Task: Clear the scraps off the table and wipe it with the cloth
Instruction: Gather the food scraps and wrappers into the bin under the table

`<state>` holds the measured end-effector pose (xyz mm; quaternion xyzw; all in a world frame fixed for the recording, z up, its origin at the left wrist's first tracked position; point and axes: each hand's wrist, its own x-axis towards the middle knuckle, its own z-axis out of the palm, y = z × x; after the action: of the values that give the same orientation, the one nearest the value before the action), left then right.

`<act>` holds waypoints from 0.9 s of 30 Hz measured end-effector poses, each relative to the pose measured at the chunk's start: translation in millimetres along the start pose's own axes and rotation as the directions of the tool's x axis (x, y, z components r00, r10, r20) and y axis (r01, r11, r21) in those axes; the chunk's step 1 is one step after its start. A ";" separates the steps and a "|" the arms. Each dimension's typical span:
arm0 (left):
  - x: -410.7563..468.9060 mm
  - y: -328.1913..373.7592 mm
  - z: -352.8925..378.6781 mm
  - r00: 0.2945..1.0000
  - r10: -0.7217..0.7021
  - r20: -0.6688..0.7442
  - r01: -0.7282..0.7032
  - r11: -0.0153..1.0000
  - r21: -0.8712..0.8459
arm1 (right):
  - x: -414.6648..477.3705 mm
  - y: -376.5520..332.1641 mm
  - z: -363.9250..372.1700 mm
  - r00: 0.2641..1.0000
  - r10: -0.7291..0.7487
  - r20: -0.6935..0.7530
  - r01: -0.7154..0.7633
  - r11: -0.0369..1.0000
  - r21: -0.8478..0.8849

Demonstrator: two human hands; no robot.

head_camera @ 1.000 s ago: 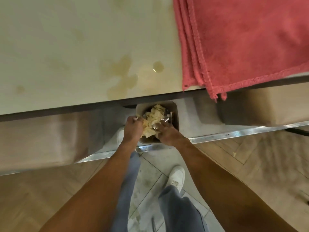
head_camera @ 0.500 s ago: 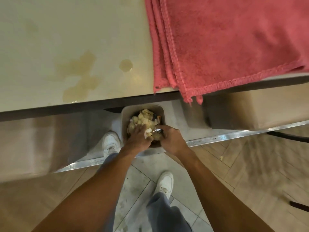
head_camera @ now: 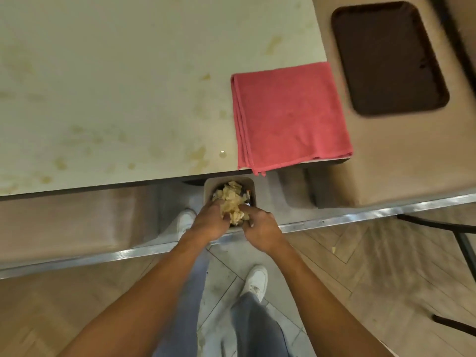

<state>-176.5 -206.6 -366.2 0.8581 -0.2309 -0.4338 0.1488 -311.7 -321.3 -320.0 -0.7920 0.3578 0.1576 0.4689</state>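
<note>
Pale scraps [head_camera: 232,202] bunch between left hand [head_camera: 209,224], right hand [head_camera: 260,228].

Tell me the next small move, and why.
Probably open both hands and drop the scraps into the bin: the left hand and right hand cup them right above it, and the stained table awaits the folded red cloth at its corner.

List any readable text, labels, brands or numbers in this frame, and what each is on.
No readable text anywhere in this frame.
red cloth: plain, no tag or print visible.
brown tray: plain, no marking visible.
bin: no label visible on the part that shows.
white shoes: any logo is too small and blurred to tell.
</note>
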 end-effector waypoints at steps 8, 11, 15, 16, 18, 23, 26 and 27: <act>-159.8 65.1 -81.7 0.968 0.133 -0.211 -0.151 0.986 -0.073 | -99.6 -97.1 -70.6 0.990 -0.141 -0.019 0.141 0.990 -0.001; -205.9 79.9 -114.0 0.940 0.147 -0.307 -0.197 0.970 -0.141 | -131.6 -126.3 -95.9 0.980 -0.197 -0.004 0.197 0.980 -0.007; -249.4 100.6 -162.5 0.872 0.136 -0.470 -0.257 0.945 -0.205 | -160.8 -170.9 -127.4 0.956 -0.294 0.009 0.294 0.956 -0.003; -257.0 106.5 -176.3 0.848 0.132 -0.514 -0.279 0.934 -0.221 | -166.1 -184.0 -135.4 0.947 -0.321 0.001 0.321 0.947 0.002; -268.0 117.3 -203.3 0.806 0.122 -0.579 -0.312 0.919 -0.241 | -172.3 -209.9 -150.9 0.923 -0.384 -0.009 0.384 0.923 0.011; -282.3 136.5 -265.4 0.703 0.117 -0.701 -0.394 0.885 -0.247 | -171.9 -276.8 -185.6 0.866 -0.499 -0.037 0.499 0.866 -0.010; -283.4 140.0 -303.4 0.673 0.094 -0.734 -0.419 0.866 -0.273 | -161.6 -319.1 -201.6 0.837 -0.545 -0.046 0.543 0.838 -0.041; -281.4 139.1 -315.9 0.663 0.084 -0.744 -0.421 0.863 -0.278 | -156.4 -332.7 -205.7 0.826 -0.562 -0.051 0.559 0.827 -0.056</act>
<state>-102.3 -159.4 70.4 0.8609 -0.1744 -0.0830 0.4707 -200.2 -330.6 86.1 -0.8758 0.1215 -0.0058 0.4672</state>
